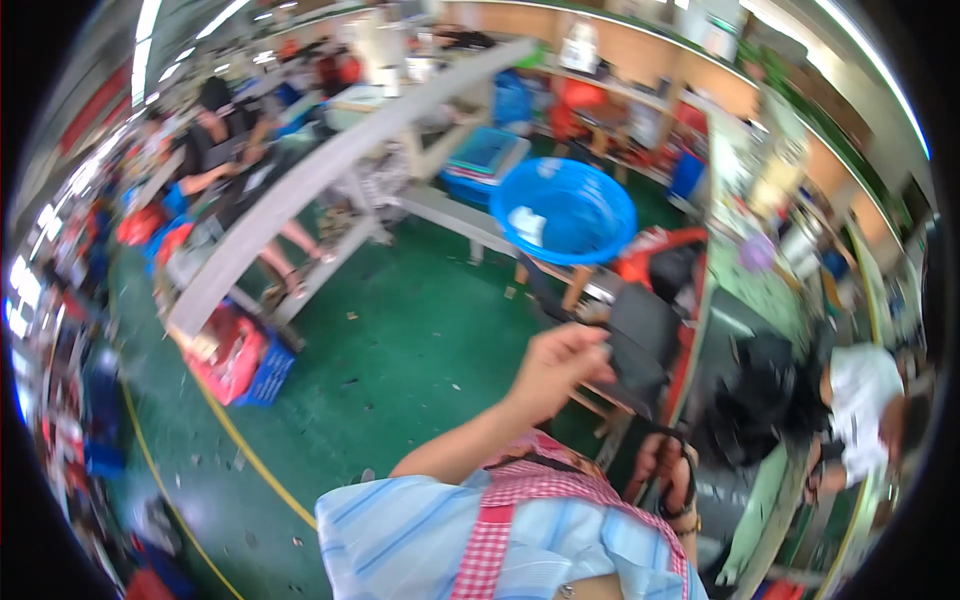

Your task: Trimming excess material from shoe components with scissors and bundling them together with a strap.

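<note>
My left hand point(563, 372) is raised in front of my body, its fingers curled together. If anything small is pinched in them, the blur hides it. Just beyond it, a dark grey padded piece point(640, 335) rests on a wooden stool or chair. Lower and to the right, my right hand point(660, 467) is in shadow beside the workbench edge, fingers bent. A dark strip shows at its fingers, too blurred to name. Black fabric or bags point(755, 395) lie heaped on the workbench point(735, 318) to its right.
A large blue tub point(570, 215) stands ahead, with stacked blue crates point(483, 160) behind it. A long pale bench point(340, 155) crosses the left; a blue basket with pink items point(250, 360) sits below it. Another person point(865, 410) works at the right, one point(215, 140) sits far left.
</note>
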{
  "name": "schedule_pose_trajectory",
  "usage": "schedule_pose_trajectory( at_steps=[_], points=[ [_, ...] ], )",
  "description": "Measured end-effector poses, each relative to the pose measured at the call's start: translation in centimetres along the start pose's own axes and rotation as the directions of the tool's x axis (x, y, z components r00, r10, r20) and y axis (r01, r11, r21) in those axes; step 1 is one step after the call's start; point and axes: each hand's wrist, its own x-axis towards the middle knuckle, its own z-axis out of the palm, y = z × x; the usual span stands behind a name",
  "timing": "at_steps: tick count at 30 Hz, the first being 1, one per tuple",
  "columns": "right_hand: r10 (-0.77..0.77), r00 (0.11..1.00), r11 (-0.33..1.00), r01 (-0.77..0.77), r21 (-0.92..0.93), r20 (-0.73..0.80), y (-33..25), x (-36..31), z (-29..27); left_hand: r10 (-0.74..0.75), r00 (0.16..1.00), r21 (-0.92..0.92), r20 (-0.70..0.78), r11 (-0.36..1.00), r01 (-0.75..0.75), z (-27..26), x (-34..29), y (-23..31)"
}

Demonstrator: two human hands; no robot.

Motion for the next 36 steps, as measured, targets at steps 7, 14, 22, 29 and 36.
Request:
schedule_pose_trajectory(
  at_steps=[7, 14, 22, 29, 36],
  points=[
    [0.311, 0.746, 0.938, -0.340, -0.065, 0.589, -2.3, 0.8, 2.3, 0.163, 0.985, 0.109, 0.057, 0.980, -0.168, 0.3, 0.9, 1.7],
    [0.306, 0.733, 0.923, -0.385, -0.001, 0.608, -2.4, 0.8, 2.5, 0.179, 0.978, 0.161, 0.111, 0.967, -0.195, 1.3, 0.2, 1.7],
    [0.306, 0.735, 0.928, -0.371, -0.019, 0.605, -3.2, 0.6, 1.6, 0.192, 0.972, 0.130, 0.137, 0.969, -0.210, 2.2, 0.7, 1.2],
    [0.247, 0.743, 0.907, -0.404, 0.123, 0.622, -2.9, 0.5, 0.5, 0.172, 0.974, 0.150, 0.145, 0.970, -0.194, 2.6, 0.8, 0.6],
    [0.344, 0.765, 0.921, -0.387, -0.037, 0.544, -3.9, 0.3, 0.2, 0.140, 0.979, 0.152, 0.150, 0.975, -0.163, 2.4, 0.4, -0.1]
  ],
)
